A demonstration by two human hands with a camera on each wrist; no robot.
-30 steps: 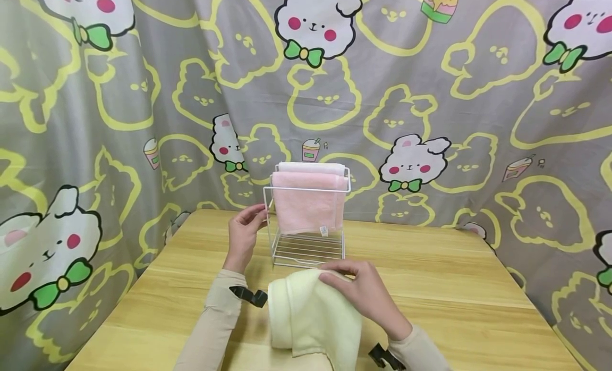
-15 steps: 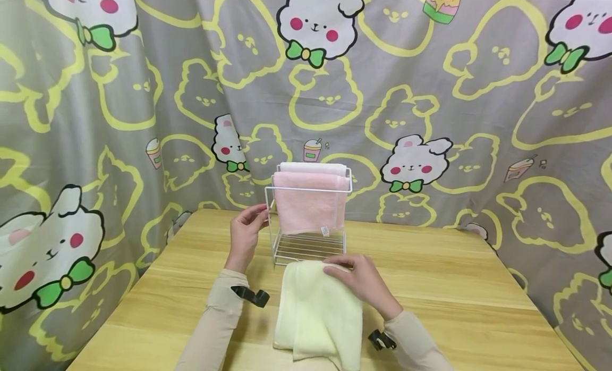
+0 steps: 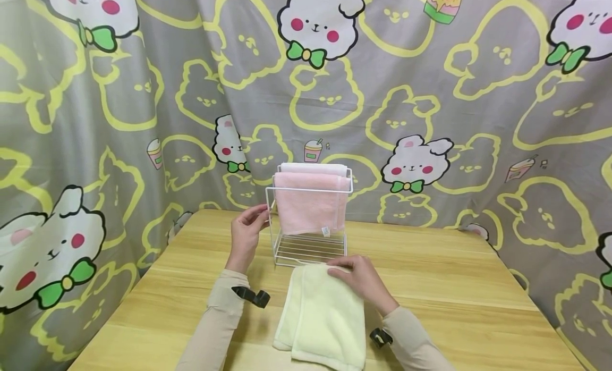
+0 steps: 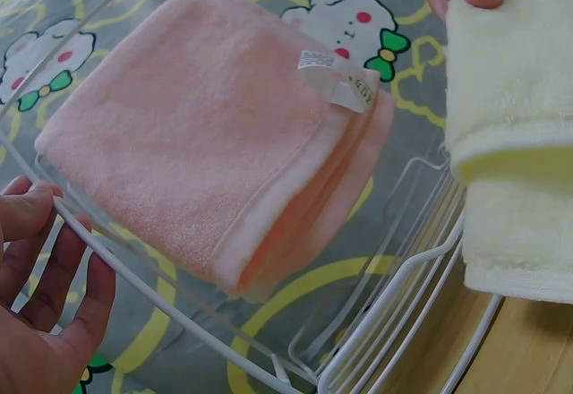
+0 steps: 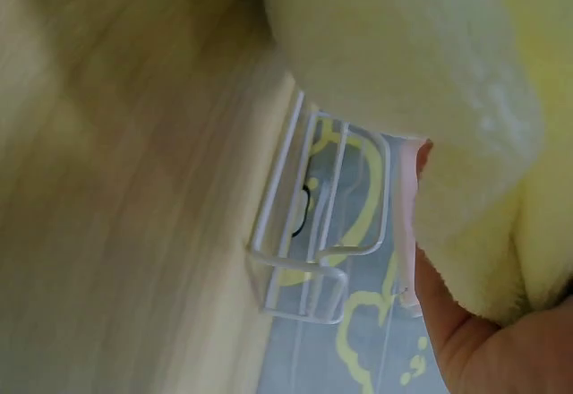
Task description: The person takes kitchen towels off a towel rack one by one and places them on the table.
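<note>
My left hand (image 3: 245, 238) pinches a side wire of the white wire rack (image 3: 311, 190), thumb and fingertips around it in the left wrist view. Folded over the rack's bars are a pink towel (image 3: 311, 211) with a small tag and, behind it, a white towel (image 3: 313, 168). In front of the rack, my right hand (image 3: 363, 280) grips a folded pale yellow towel (image 3: 330, 318) by its upper right corner. The yellow towel hangs down toward me, its two layers slightly offset at the left. In the right wrist view it covers most of the fingers.
A wooden table (image 3: 444, 286) carries the rack near its back edge. Behind and at both sides hangs a grey curtain (image 3: 191, 110) with cartoon rabbits. Black straps (image 3: 251, 296) sit on both wrists.
The yellow towel's left part, curled over in a roll at first, has dropped and unrolled, and the towel now hangs flatter. My right hand has shifted slightly right; my left hand stays on the rack.
</note>
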